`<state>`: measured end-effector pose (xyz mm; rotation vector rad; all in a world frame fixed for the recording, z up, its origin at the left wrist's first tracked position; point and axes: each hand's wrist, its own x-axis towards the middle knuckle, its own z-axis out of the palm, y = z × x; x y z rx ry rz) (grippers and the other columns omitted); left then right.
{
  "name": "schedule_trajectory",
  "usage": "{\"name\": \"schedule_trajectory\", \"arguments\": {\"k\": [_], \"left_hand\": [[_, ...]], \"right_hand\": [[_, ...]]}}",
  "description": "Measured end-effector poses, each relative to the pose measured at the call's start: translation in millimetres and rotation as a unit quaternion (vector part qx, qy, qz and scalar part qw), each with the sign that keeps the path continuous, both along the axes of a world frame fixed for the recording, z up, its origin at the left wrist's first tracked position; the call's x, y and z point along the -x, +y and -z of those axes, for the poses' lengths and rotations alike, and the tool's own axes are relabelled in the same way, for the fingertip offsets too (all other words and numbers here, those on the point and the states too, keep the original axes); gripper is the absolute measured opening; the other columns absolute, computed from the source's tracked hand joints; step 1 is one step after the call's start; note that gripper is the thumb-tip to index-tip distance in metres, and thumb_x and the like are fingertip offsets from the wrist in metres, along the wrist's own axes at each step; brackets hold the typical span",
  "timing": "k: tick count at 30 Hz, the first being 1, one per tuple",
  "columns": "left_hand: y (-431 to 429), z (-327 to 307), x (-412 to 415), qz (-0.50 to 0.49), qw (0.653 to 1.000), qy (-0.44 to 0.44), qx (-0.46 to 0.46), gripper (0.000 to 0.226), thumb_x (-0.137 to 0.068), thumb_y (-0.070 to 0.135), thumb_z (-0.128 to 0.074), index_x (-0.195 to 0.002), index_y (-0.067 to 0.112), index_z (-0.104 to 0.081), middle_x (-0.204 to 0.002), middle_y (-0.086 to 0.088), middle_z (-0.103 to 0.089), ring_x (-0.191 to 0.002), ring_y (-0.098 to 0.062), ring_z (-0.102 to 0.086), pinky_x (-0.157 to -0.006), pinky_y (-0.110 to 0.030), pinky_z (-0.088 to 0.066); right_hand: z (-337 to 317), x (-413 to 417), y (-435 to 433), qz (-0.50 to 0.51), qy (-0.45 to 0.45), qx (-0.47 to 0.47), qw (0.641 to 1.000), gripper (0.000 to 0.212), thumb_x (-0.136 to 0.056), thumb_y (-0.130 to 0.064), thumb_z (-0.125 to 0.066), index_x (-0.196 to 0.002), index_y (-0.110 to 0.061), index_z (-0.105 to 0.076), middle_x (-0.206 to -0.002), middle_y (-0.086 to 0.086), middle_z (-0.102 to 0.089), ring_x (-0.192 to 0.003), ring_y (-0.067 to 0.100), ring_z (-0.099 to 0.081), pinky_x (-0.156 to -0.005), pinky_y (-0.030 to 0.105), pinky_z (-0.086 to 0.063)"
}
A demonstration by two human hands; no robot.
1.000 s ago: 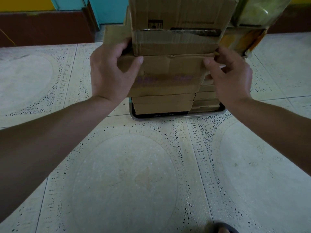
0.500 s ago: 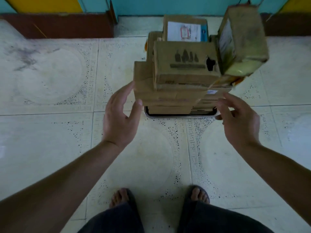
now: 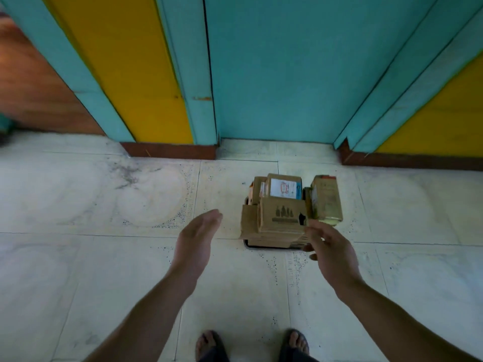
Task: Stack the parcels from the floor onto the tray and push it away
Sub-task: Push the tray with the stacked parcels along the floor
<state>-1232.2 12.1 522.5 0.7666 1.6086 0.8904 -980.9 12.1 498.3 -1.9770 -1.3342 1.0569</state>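
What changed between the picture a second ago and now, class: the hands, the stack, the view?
Both hands let go of the parcel stack; the left hand and right hand now hang open, apart from it. The person has stood up and back. The parcels remain piled on the tray.

Parcels (image 3: pixel 283 218) stacked on tray (image 3: pixel 271 247); both hands empty
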Motion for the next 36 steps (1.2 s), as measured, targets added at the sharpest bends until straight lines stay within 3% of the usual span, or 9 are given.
{"name": "schedule_trajectory", "arguments": {"k": [3,8,13,18,23,31,34,36], "left_hand": [[7,-63,31,0.026,0.999,-0.021,-0.016,0.041,-0.07,0.058,-0.06,-0.107,0.04,-0.065,-0.124,0.01,-0.066,-0.118,-0.011,-0.058,-0.106,-0.039,-0.043],[19,-130,71,0.045,0.998,-0.014,-0.033,0.029,-0.093,0.039,-0.06,-0.121,0.03,-0.064,-0.123,0.007,-0.066,-0.117,-0.012,-0.058,-0.108,-0.04,-0.043],[49,-162,77,0.066,0.997,-0.008,-0.047,0.029,-0.097,0.032,-0.054,-0.124,0.025,-0.063,-0.127,0.003,-0.064,-0.119,-0.015,-0.057,-0.109,-0.042,-0.042],[104,-175,62,0.112,0.992,-0.01,-0.063,0.025,-0.097,0.032,-0.055,-0.12,0.025,-0.063,-0.126,0.0,-0.064,-0.118,-0.015,-0.058,-0.107,-0.044,-0.043],[189,-178,43,0.179,0.982,0.007,-0.058,0.032,-0.098,0.033,-0.054,-0.127,0.022,-0.06,-0.13,0.0,-0.062,-0.116,-0.011,-0.059,-0.106,-0.038,-0.044],[306,-186,61,0.249,0.968,0.02,-0.036,0.029,-0.097,0.031,-0.056,-0.123,0.021,-0.064,-0.12,0.002,-0.068,-0.115,-0.013,-0.06,-0.108,-0.042,-0.043],[347,-182,72,0.281,0.959,-0.002,-0.038,0.024,-0.096,0.027,-0.057,-0.118,0.021,-0.067,-0.112,0.005,-0.071,-0.109,-0.008,-0.063,-0.101,-0.032,-0.047],[372,-177,78,0.303,0.952,-0.016,-0.033,0.02,-0.095,0.024,-0.059,-0.113,0.022,-0.068,-0.108,0.007,-0.073,-0.107,-0.006,-0.064,-0.095,-0.026,-0.048]], "right_hand": [[-57,30,6,0.011,0.031,-0.005,0.999,0.015,-0.101,-0.028,-0.049,-0.108,-0.03,-0.062,-0.092,-0.007,-0.07,-0.079,0.014,-0.069,-0.072,0.044,-0.058],[-123,70,14,0.033,0.09,-0.001,0.995,0.02,-0.1,-0.033,-0.05,-0.106,-0.022,-0.066,-0.095,0.005,-0.072,-0.084,0.019,-0.069,-0.067,0.031,-0.056],[-155,86,34,0.073,0.125,-0.006,0.989,0.017,-0.098,-0.034,-0.055,-0.099,-0.025,-0.069,-0.096,0.007,-0.073,-0.087,0.024,-0.072,-0.079,0.042,-0.058],[-159,91,73,0.119,0.128,0.0,0.985,0.018,-0.098,-0.031,-0.054,-0.089,-0.023,-0.067,-0.09,0.011,-0.072,-0.085,0.032,-0.069,-0.07,0.037,-0.05],[-151,90,141,0.189,0.176,-0.014,0.966,0.011,-0.1,-0.026,-0.053,-0.094,-0.028,-0.062,-0.089,-0.004,-0.068,-0.079,0.009,-0.065,-0.058,0.018,-0.047],[-139,111,214,0.263,0.192,0.004,0.945,0.021,-0.1,-0.035,-0.049,-0.092,-0.023,-0.064,-0.096,-0.005,-0.071,-0.087,0.014,-0.069,-0.071,0.027,-0.052],[-131,128,238,0.301,0.207,0.013,0.931,0.018,-0.101,-0.03,-0.049,-0.1,-0.02,-0.064,-0.105,-0.004,-0.07,-0.088,0.013,-0.07,-0.081,0.032,-0.057],[-129,140,249,0.315,0.197,0.007,0.928,0.016,-0.102,-0.027,-0.048,-0.104,-0.021,-0.063,-0.111,-0.003,-0.069,-0.088,0.01,-0.07,-0.079,0.028,-0.057]]}}
